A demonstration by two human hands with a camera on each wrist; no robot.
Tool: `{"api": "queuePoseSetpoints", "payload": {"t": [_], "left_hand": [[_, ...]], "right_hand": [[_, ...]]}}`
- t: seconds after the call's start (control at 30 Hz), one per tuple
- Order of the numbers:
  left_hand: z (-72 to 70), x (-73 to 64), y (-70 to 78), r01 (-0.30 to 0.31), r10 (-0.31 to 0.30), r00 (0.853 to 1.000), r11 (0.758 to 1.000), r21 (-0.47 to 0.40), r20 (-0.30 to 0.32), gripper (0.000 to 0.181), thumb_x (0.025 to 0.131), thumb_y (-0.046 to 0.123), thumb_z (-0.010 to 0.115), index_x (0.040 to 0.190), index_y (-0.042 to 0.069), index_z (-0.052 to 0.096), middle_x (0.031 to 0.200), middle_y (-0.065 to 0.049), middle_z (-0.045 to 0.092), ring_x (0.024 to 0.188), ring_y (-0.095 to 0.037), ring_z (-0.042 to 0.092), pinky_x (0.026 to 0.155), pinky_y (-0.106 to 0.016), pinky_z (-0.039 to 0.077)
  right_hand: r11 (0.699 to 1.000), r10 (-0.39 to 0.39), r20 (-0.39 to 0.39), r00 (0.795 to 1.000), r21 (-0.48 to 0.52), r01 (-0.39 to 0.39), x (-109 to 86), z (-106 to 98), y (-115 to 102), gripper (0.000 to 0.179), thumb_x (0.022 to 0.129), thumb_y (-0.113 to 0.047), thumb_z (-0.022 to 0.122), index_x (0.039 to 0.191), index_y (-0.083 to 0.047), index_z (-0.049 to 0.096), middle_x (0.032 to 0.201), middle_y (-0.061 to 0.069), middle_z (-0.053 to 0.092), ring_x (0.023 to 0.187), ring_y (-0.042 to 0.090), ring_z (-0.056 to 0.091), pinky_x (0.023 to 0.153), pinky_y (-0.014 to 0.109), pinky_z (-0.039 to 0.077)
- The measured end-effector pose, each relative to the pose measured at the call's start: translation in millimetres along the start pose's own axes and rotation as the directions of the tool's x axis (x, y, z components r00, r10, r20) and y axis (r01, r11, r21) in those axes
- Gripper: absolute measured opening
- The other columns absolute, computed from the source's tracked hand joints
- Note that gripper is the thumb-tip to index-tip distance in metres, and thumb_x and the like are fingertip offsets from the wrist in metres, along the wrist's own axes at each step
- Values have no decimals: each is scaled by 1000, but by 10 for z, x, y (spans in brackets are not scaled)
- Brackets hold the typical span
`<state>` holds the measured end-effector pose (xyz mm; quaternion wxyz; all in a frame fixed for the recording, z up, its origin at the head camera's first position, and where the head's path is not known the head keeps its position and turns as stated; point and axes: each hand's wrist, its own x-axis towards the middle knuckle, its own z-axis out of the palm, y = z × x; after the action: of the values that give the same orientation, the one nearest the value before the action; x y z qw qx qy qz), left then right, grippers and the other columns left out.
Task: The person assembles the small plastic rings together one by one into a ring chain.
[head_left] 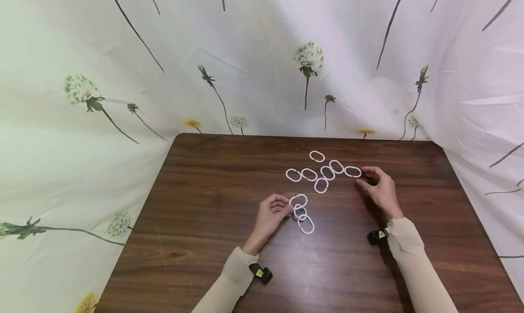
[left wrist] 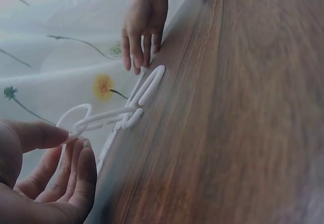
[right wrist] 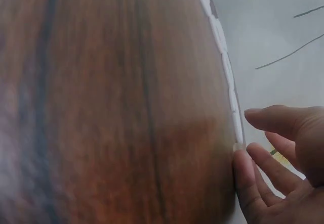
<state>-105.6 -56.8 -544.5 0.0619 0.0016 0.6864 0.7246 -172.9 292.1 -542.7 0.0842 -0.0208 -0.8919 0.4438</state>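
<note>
My left hand (head_left: 270,215) pinches the top white oval ring (head_left: 302,195) of a chain of three linked rings between thumb and fingers. In the left wrist view this ring is lifted, and the lowest ring (left wrist: 158,77) lies against the tabletop. Each ring has a small gap in its side. My right hand (head_left: 380,190) is at the right end of a loose white ring (head_left: 353,167), one fingertip right at its edge. The right thumb (right wrist: 263,118) stands apart from the other fingers.
Several more white rings lie flat on the brown wooden table (head_left: 196,190), beyond the left hand, with one ring (head_left: 317,152) farthest back. A floral curtain (head_left: 254,76) hangs behind the table. Each wrist wears a small black camera (head_left: 260,273).
</note>
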Motion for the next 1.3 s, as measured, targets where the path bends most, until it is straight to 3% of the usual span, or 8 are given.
{"api": "queuePoseSetpoints", "payload": {"t": [0.1, 0.2, 0.33, 0.53, 0.57, 0.8, 1.03, 1.3], "left_hand": [[-7, 0, 4, -11, 11, 1000, 999, 30, -9, 18, 89, -7, 74, 105, -11, 67, 96, -32, 71, 71, -11, 68, 70, -25, 66], [-17, -7, 1, -15, 16, 1000, 999, 50, -11, 17, 89, -7, 74, 105, -10, 68, 96, -31, 71, 71, -10, 68, 70, -25, 66], [-22, -16, 7, -20, 20, 1000, 998, 52, -1, 17, 89, -7, 74, 105, -10, 68, 97, -33, 71, 72, -8, 67, 70, -21, 65], [-25, -22, 13, -21, 20, 1000, 999, 43, 12, 18, 89, -7, 73, 106, -11, 67, 98, -35, 70, 73, -8, 67, 70, -18, 64], [-24, -23, 11, -19, 19, 1000, 999, 44, 10, 18, 89, -7, 73, 106, -11, 67, 98, -34, 70, 73, -8, 67, 70, -18, 63], [-10, -24, -27, -15, 14, 1000, 999, 41, 10, 19, 89, -6, 75, 105, -11, 67, 98, -33, 71, 73, -8, 67, 70, -19, 64], [14, -28, -46, -13, 12, 1000, 1000, 27, 19, 20, 90, -4, 75, 107, -12, 67, 98, -33, 71, 73, -7, 68, 71, -21, 65], [6, -29, -12, -6, 5, 1000, 1000, 27, 23, 19, 90, -5, 75, 106, -10, 67, 98, -33, 71, 73, -11, 68, 71, -23, 66]], "right_hand": [[1000, 3, 11, 1000, -4, -3, 34, 4, 6, 42, 93, -10, 79, 132, -2, 65, 128, 26, 70, 121, 38, 64, 100, 29, 46], [1000, 9, 29, 1000, -3, -9, 66, 5, 5, 43, 93, -9, 79, 133, -2, 65, 130, 26, 68, 123, 39, 62, 101, 34, 46], [1000, 4, 41, 999, -1, -3, 108, 10, 18, 44, 92, -8, 79, 133, -1, 65, 132, 25, 68, 123, 38, 62, 94, 22, 47], [1000, -11, 55, 998, 6, 11, 163, 15, 35, 45, 91, -5, 80, 133, -1, 65, 131, 25, 68, 122, 37, 62, 70, 4, 46], [1000, -13, 58, 998, 8, 12, 171, 17, 39, 45, 90, -5, 80, 133, -1, 64, 131, 25, 68, 121, 37, 62, 67, 4, 47], [1000, -27, 67, 997, 18, 25, 223, 32, 64, 47, 89, -6, 82, 133, 0, 65, 133, 26, 68, 122, 40, 62, 71, 3, 48], [999, 3, 72, 997, 49, -7, 239, 30, 62, 44, 89, -6, 82, 131, -2, 66, 130, 23, 70, 120, 35, 62, 55, 14, 56], [1000, 4, 57, 998, 19, -5, 234, 39, 60, 46, 89, -9, 83, 131, -2, 66, 127, 24, 71, 115, 34, 63, 57, 10, 54]]}}
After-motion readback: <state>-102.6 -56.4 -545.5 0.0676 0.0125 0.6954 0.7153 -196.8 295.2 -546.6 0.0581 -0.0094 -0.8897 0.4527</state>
